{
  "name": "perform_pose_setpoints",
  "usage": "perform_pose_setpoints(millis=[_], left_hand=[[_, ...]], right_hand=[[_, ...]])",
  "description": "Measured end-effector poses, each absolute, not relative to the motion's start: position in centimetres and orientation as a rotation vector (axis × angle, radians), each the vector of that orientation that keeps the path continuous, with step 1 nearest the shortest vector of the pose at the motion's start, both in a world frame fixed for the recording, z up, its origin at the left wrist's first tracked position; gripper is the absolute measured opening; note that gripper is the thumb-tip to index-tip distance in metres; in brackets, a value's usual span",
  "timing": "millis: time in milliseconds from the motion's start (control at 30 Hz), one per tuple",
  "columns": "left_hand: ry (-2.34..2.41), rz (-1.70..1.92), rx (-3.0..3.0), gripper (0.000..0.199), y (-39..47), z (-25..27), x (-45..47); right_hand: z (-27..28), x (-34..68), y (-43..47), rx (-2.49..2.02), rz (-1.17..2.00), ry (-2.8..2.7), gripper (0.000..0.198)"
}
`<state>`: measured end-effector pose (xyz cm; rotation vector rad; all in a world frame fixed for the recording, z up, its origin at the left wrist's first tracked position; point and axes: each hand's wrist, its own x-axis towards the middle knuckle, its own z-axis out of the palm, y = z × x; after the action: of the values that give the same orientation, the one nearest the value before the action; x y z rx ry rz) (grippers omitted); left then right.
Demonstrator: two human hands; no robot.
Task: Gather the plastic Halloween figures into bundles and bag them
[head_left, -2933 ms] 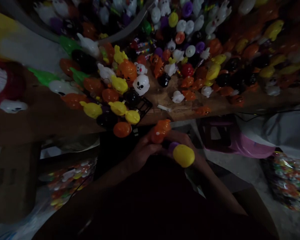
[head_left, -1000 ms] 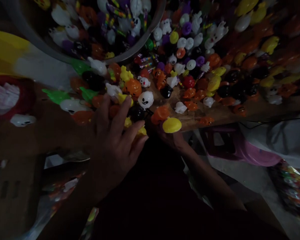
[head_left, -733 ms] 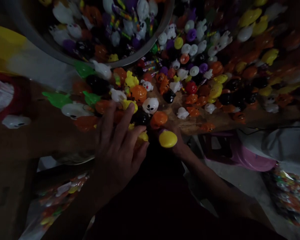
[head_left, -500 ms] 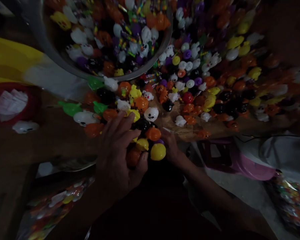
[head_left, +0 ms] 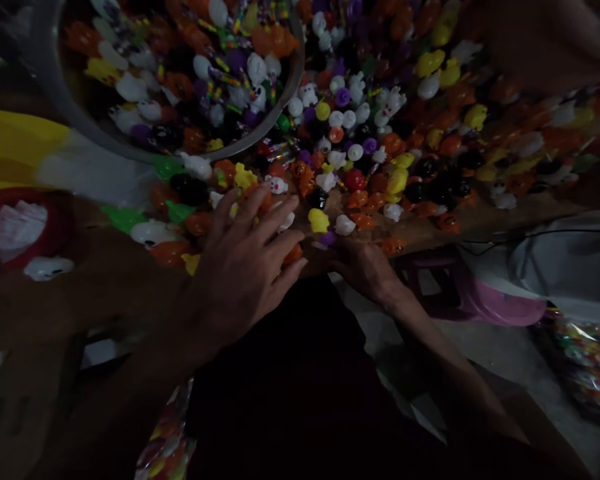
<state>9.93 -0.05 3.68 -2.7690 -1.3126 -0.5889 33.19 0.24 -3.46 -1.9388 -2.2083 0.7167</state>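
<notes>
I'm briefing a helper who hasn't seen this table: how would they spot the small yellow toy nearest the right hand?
Start at the big metal bowl at the upper left, then drop to the table's near edge. Just beyond the right hand lies the yellow toy, with a small purple piece between them. Its closest neighbours are white or orange.

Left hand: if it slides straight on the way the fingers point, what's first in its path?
Probably the small white ghost toy just past the left hand's fingertips; depth is unclear in the dim light.
</notes>
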Motion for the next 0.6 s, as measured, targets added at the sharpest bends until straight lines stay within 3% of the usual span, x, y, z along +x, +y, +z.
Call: perform_pose_setpoints(millis=[267, 400, 600], left_hand=[[-1.395, -0.709, -2.8, 0.014, 0.5, 2.2, 9.3], [-1.381, -0.679, -2.829, 0.013, 0.8, 2.2, 9.0], [-1.374, -0.696, -2.842, 0.011, 0.9, 2.0, 9.0]], right_hand=[[-3.4, 31.8, 0.1, -1.931, 0.374, -2.297, 0.012], [-3.9, 32.5, 1.0, -1.922, 0.526, -2.287, 0.017], [-4.9, 33.3, 1.2, -1.549, 0.78, -2.052, 0.009]])
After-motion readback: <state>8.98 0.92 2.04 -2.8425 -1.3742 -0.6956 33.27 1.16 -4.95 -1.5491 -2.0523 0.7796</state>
